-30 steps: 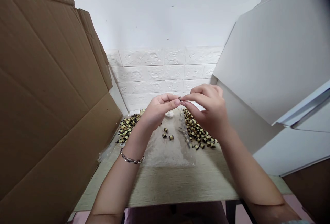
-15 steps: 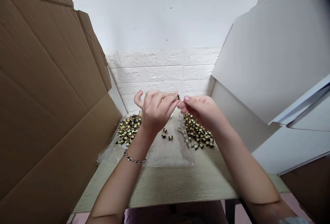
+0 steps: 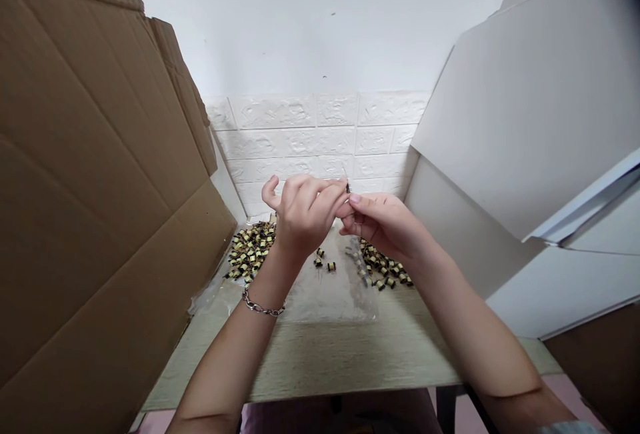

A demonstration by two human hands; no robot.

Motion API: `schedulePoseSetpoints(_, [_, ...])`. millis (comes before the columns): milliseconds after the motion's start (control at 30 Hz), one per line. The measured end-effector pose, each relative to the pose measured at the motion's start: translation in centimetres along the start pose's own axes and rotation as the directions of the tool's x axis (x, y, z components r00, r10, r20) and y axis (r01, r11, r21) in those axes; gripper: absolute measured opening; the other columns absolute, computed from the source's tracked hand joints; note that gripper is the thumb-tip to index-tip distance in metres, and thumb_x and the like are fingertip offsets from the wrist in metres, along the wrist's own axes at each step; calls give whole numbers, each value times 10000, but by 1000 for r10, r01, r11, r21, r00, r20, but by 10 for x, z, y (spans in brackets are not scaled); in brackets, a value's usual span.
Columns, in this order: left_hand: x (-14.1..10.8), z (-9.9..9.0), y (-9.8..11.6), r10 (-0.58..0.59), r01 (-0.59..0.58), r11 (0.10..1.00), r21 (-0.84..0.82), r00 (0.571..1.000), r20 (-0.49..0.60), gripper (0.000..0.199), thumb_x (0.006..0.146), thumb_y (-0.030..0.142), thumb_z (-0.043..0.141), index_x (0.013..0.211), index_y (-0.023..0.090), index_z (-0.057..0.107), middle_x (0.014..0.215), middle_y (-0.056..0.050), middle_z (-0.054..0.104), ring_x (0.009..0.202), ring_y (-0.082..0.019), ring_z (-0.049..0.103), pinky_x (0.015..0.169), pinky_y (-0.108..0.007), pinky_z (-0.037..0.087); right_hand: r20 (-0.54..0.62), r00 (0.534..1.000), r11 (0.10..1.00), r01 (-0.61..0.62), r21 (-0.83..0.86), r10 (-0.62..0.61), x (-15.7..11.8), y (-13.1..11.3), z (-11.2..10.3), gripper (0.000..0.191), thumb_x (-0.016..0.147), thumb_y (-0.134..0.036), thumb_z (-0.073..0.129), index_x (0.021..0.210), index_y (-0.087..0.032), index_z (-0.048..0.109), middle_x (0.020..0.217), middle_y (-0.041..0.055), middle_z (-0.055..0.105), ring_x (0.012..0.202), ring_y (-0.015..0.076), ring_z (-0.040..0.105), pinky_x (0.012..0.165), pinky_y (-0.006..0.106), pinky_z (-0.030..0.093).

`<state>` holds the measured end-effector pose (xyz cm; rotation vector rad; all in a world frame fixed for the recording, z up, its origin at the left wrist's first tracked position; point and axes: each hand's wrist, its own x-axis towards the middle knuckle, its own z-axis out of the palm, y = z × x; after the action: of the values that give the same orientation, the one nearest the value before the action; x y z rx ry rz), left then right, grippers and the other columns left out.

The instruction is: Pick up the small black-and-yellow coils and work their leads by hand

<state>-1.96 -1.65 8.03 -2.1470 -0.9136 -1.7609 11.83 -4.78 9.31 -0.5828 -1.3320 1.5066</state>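
Observation:
My left hand, with a chain bracelet at its wrist, pinches a small transformer coil at its fingertips. Only a dark pinned edge of that coil shows, with a thin wire sticking up from it; the fingers hide the rest. Close against it, my right hand is closed in a pinch just below the coil's edge. Whatever lies between its thumb and finger is too small to make out. Under the hands, a few yellow-and-black coils lie on a clear plastic bag.
A pile of similar coils lies on the left and another pile on the right of the wooden table. Tall cardboard walls the left side, white panels the right. A white brick-patterned wall stands behind.
My right hand has shifted slightly left, its fingertips now meeting those of my left hand beside the coil. My left hand stays nearly in place, still pinching the coil.

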Motion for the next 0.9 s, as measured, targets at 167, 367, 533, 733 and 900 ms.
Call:
schedulePoseSetpoints(167, [-3, 1, -1, -104, 106, 990, -96, 994, 22, 117, 698, 364, 572, 796, 331, 626, 735, -9, 578, 917, -215, 451, 964, -456, -39, 23, 999, 999, -27, 32, 26, -2, 1, 4, 209, 720, -341, 557, 677, -148, 623, 563, -21, 513, 539, 56, 488, 586, 216, 473])
schedulePoseSetpoints(367, [-2, -1, -3, -69, 70, 997, -39, 998, 4, 124, 683, 356, 589, 799, 333, 627, 714, -13, 567, 891, -219, 459, 959, -469, 9, -39, 999, 1000, -11, -11, 11, -3, -1, 11, 196, 732, -314, 519, 626, -155, 566, 489, -45, 439, 471, 51, 412, 547, 222, 458])
schedulePoseSetpoints(533, [1, -3, -1, -77, 77, 996, -42, 997, -2, 146, 669, 365, 594, 803, 323, 634, 671, -15, 547, 862, -223, 466, 960, -463, 35, -149, 984, 982, 66, -179, -93, -2, -1, 15, 234, 743, -262, 455, 533, -159, 478, 430, -64, 369, 419, 46, 326, 544, 219, 402])
schedulePoseSetpoints(733, [3, -2, 5, -51, 51, 999, 1, 999, -12, 151, 673, 374, 590, 794, 294, 634, 701, -15, 556, 839, -209, 466, 961, -425, 41, -166, 959, 941, 174, -288, -228, 2, 1, 5, 212, 706, -173, 424, 494, -164, 416, 406, -69, 304, 409, 48, 263, 419, 204, 205])
schedulePoseSetpoints(900, [4, -2, 10, -30, 31, 999, 30, 999, -21, 165, 680, 381, 584, 809, 290, 631, 730, -8, 571, 810, -189, 471, 949, -387, 93, -187, 919, 893, 262, -365, -346, 4, 5, -1, 197, 704, -167, 414, 508, -164, 428, 436, -64, 309, 432, 52, 258, 432, 214, 187])
